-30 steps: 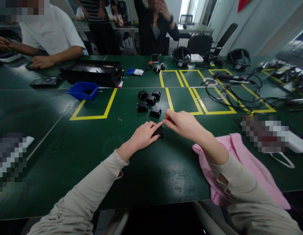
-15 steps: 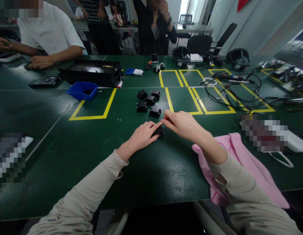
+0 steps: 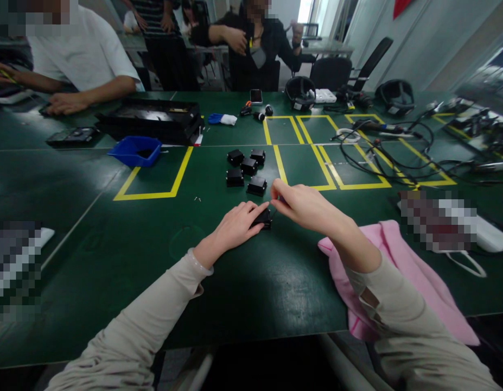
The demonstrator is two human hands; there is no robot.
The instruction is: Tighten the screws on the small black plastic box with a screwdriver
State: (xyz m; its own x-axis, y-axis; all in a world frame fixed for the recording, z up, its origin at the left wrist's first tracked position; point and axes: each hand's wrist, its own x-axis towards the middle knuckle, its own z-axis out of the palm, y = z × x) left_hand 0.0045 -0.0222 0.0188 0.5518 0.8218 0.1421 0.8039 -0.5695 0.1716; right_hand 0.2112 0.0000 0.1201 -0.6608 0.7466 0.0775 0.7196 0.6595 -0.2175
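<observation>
A small black box [image 3: 264, 219] lies on the green table [image 3: 113, 250] just in front of the person, near the middle of the view. The left hand [image 3: 235, 224] rests flat over its near side, fingers stretched forward and pressing on it rather than wrapped around it. The right hand [image 3: 302, 204] sits at about three o'clock from the box, its thumb and forefinger pinched together just above the box's far corner; they seem to hold something tiny, but it is too small to make out. At twelve o'clock from the box, a short way off, five more black boxes [image 3: 247, 168] stand in a loose cluster beside a yellow tape line [image 3: 280, 165]. Two tiny screws [image 3: 198, 199] lie at ten o'clock on the bare table. Farther out at ten o'clock sits a blue bin [image 3: 135, 150], and behind it a long black tray [image 3: 151, 119]. At four o'clock a pink cloth [image 3: 401, 271] lies under the right forearm. At two o'clock, well apart, black cables [image 3: 381, 152] sprawl over the yellow-marked squares. Across the table at eleven o'clock, another person in a white shirt [image 3: 78, 51] rests a forearm on the surface.
</observation>
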